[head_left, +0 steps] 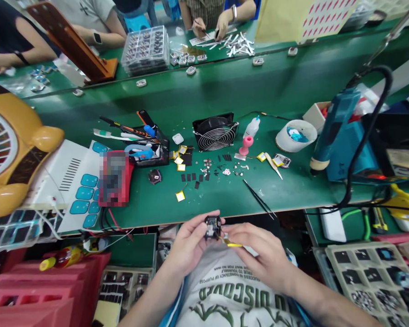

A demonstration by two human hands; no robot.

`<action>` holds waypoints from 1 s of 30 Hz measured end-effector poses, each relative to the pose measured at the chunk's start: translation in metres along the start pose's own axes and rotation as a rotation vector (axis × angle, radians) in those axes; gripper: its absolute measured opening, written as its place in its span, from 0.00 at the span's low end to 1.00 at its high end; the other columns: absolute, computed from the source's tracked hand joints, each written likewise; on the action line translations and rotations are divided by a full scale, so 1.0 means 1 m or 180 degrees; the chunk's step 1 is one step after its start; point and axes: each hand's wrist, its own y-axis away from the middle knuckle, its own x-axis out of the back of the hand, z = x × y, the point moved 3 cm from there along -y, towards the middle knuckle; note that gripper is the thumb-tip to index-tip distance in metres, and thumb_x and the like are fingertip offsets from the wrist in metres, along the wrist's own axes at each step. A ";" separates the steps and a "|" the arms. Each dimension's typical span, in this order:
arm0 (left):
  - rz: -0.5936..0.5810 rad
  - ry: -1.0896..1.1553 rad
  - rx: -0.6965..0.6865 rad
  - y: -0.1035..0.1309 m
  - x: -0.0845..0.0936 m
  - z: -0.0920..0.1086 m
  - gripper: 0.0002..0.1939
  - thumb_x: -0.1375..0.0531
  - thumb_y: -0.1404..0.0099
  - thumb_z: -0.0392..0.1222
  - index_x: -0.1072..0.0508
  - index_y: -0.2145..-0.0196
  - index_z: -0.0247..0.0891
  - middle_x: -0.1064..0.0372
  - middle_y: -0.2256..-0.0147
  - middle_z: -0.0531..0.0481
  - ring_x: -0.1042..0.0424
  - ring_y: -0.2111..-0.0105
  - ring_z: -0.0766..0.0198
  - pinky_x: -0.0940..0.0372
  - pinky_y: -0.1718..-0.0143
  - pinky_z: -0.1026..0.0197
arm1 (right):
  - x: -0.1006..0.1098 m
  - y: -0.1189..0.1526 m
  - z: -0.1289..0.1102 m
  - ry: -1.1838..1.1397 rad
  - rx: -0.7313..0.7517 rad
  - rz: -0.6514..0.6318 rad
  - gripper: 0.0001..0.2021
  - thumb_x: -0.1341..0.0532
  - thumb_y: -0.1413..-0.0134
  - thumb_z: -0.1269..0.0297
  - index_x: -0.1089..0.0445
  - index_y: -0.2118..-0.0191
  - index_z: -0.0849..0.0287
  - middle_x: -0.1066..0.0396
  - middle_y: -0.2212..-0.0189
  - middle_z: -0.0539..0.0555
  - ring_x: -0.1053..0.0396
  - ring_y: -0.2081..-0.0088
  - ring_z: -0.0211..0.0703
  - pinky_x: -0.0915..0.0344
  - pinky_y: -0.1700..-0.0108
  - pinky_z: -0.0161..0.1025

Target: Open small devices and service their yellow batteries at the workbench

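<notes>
My left hand (191, 240) holds a small black watch-like case (212, 227), its inner parts facing up, just off the bench's front edge. My right hand (259, 252) is at the case's right side, its fingers closed on a small yellow-edged battery (233, 244) that seems joined to the case by a thin wire. Beyond my hands, a single battery (180, 195) lies on the green bench (150, 204), with black tweezers (259, 198) to the right. Small black pads (196, 185) and tiny parts are scattered further back. A dark watch case (154, 176) sits to their left.
A black fan (215, 131) stands mid-bench. On the left are a red meter (115, 179) and a tool holder (152, 152). Rightward are a white tub (296, 136) and a teal hot-air tool (337, 122). Other people's hands work across a raised ledge (163, 81).
</notes>
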 end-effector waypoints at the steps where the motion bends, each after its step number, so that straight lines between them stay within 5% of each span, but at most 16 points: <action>1: 0.0179 -0.0494 -0.0112 -0.006 0.007 0.003 0.20 0.23 0.27 0.61 0.08 0.42 0.56 0.13 0.49 0.44 0.13 0.56 0.66 0.20 0.52 0.69 | -0.004 -0.001 0.005 0.0184 0.0034 0.0077 0.05 0.38 0.17 0.73 0.25 0.45 0.60 0.15 0.53 0.57 0.13 0.49 0.42 0.18 0.42 0.33; 6: 0.0439 -0.3956 -0.1672 -0.035 0.025 0.024 0.19 0.38 0.14 0.48 0.09 0.41 0.40 0.14 0.51 0.41 0.14 0.52 0.58 0.20 0.44 0.60 | -0.022 -0.009 0.036 0.0626 0.0033 0.0244 0.05 0.38 0.15 0.70 0.27 0.51 0.59 0.21 0.62 0.53 0.21 0.62 0.43 0.22 0.58 0.39; 9: 0.0370 -0.4889 -0.2744 -0.041 0.018 0.033 0.19 0.42 0.11 0.44 0.11 0.45 0.35 0.15 0.54 0.43 0.15 0.54 0.58 0.19 0.49 0.59 | -0.025 -0.015 0.047 0.0717 -0.0051 0.0327 0.07 0.36 0.17 0.71 0.27 0.55 0.60 0.25 0.65 0.51 0.26 0.65 0.42 0.27 0.63 0.38; 14: 0.0093 -0.4859 -0.3225 -0.037 0.004 0.038 0.12 0.38 0.14 0.38 0.16 0.57 0.36 0.18 0.60 0.51 0.18 0.59 0.65 0.23 0.54 0.65 | -0.025 -0.022 0.054 0.0672 -0.0228 0.0373 0.10 0.34 0.19 0.73 0.24 0.60 0.64 0.27 0.69 0.50 0.30 0.72 0.37 0.32 0.69 0.35; 30: 0.0066 -0.4896 -0.3410 -0.036 -0.001 0.030 0.08 0.36 0.16 0.36 0.24 0.58 0.37 0.21 0.60 0.54 0.25 0.60 0.65 0.28 0.54 0.63 | -0.023 -0.020 0.060 0.0324 -0.0509 0.0217 0.05 0.31 0.26 0.78 0.21 0.58 0.63 0.25 0.68 0.50 0.26 0.71 0.37 0.30 0.68 0.32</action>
